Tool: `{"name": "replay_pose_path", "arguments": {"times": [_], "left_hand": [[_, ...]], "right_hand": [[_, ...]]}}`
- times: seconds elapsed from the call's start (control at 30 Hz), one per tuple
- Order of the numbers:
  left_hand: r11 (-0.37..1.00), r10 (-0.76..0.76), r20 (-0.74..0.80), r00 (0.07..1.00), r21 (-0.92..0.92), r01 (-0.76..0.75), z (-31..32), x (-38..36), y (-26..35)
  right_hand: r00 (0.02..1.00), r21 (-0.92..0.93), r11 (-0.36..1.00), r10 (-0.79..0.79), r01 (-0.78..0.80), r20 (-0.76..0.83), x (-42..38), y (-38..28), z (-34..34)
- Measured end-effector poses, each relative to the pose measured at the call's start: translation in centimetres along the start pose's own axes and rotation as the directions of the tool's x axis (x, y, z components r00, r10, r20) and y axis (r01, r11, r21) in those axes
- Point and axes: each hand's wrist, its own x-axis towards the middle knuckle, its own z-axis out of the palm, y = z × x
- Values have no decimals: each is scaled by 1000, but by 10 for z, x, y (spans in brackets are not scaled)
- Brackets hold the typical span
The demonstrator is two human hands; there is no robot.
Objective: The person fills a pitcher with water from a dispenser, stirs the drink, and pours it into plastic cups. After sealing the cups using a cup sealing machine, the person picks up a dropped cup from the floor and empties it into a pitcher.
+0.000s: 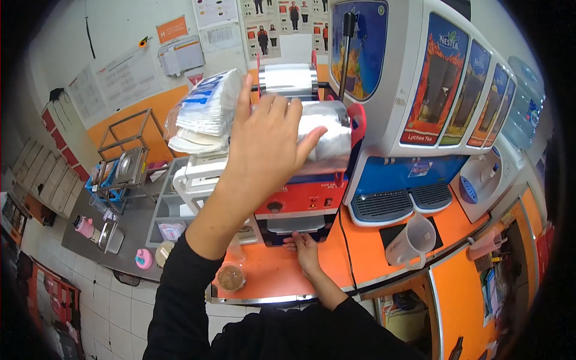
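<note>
A red cup sealing machine stands in front of me on the orange counter. My left hand reaches up over it, fingers extended and thumb spread, overlapping the silver film roll on its top. Lower down, my right hand is palm up with loosely bent fingers, right at the front edge of the machine's metal tray. Left of that hand, a clear plastic cup of brown drink stands near the counter edge. A second film roll sits at the back of the machine.
A bag of white paper items lies left of the rolls. To the right are a drink dispenser and a clear measuring jug. A black cable crosses the counter. A grey side table holds bottles and metal containers.
</note>
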Motion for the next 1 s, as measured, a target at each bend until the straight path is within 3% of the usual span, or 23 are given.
{"name": "replay_pose_path", "arguments": {"times": [0.13,0.2,0.23,0.27,0.33,0.37,0.4,0.47,0.53,0.57,0.6,0.63,0.67,0.7,0.73,0.77,0.8,0.87,0.93,0.97,1.0], "left_hand": [[1000,-1,-150,989,-25,-2,0,-14,10],[999,-6,-115,993,46,12,-7,-27,22],[996,-7,-99,995,86,16,-9,-34,31],[992,-6,-80,997,125,16,-12,-40,37],[1000,14,109,994,-4,-13,-32,-47,44],[997,31,200,979,-69,-17,-38,-46,45],[999,55,156,986,-10,-54,-40,-39,42],[989,101,82,992,104,-109,-41,-17,33],[995,41,75,996,87,-47,-38,6,31],[995,30,48,998,91,-35,-29,13,32],[995,20,19,1000,95,-22,-17,16,33],[998,-25,42,999,60,23,1,15,34],[998,-59,86,995,4,59,7,13,36],[994,-88,130,988,-48,95,10,11,39],[987,-109,176,978,-97,127,14,8,41],[994,-109,75,991,4,109,25,3,43],[990,-100,-21,995,102,101,38,-5,46],[974,-79,-136,988,199,105,51,-21,54],[971,-86,-182,980,204,123,56,-34,62],[988,-104,-221,970,90,126,56,-42,67],[989,-108,-196,975,75,125,55,-51,71]], "right_hand": [[999,-2,1000,-8,8,33,16,1,1],[997,-43,999,31,-28,66,19,4,-7],[990,-171,981,110,-94,85,19,-4,-13],[958,-333,943,101,-6,269,21,-15,-21],[795,-566,787,169,248,583,13,-54,-40],[647,-578,751,274,318,711,4,-97,-44],[472,-579,717,384,389,793,-8,-155,-44],[384,-481,712,311,512,869,-37,-261,-41],[355,-298,631,39,716,934,-46,-356,-41],[365,-89,618,-337,781,868,-39,-369,-40],[426,-32,554,-601,832,676,-38,-386,-18],[617,-298,550,-601,780,508,-39,-420,8],[496,-404,324,-733,856,465,-11,-435,31],[413,-463,190,-794,866,446,18,-449,53],[352,-592,21,-821,806,450,46,-461,72],[241,-761,-251,-850,598,469,85,-467,86],[144,-837,-463,-844,291,517,119,-470,96],[369,-874,-481,-803,65,469,151,-478,113],[321,-844,-532,-813,-72,485,202,-480,108],[298,-822,-552,-815,-141,497,216,-482,104],[375,-808,-574,-784,-133,495,216,-487,104]]}}
